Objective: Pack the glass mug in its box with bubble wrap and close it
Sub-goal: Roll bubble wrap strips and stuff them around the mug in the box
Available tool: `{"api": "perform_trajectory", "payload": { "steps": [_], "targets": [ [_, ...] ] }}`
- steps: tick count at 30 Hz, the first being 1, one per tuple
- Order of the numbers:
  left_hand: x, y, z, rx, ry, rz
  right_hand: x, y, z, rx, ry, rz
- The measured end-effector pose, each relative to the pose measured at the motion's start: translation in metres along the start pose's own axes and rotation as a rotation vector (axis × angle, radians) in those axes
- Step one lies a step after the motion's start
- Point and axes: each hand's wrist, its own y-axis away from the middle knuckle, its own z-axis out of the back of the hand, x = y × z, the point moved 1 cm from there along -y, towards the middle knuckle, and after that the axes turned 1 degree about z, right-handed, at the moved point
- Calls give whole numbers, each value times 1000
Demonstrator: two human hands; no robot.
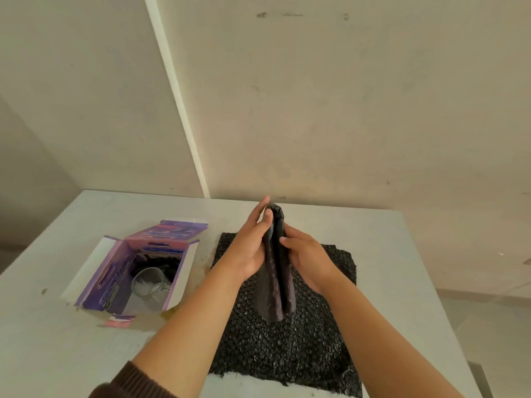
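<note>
A purple cardboard box lies open on the table at the left, flaps spread. Inside it rests a clear glass mug with some dark wrap behind it. A sheet of black bubble wrap is spread flat on the table in front of me. Above that sheet I hold a second, folded or rolled piece of dark bubble wrap, standing nearly upright. My left hand presses its left side, and my right hand grips its right side.
The white table reaches a beige wall at the back; its right edge drops to the floor. A small pink flap of the box lies near the front of the box.
</note>
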Motion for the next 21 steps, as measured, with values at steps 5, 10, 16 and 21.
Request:
{"api": "perform_trajectory", "payload": {
  "steps": [5,10,16,21],
  "targets": [
    [-23,20,16,-252,101,-207,-12,13,-33,91,275,115],
    [-62,37,51,-513,167,-391,-33,20,-72,50,686,225],
    [-84,67,107,-555,162,-402,-35,6,-102,83,856,301],
    [-112,88,179,-368,-587,-363,-42,-11,-112,96,962,286]
  ]
}}
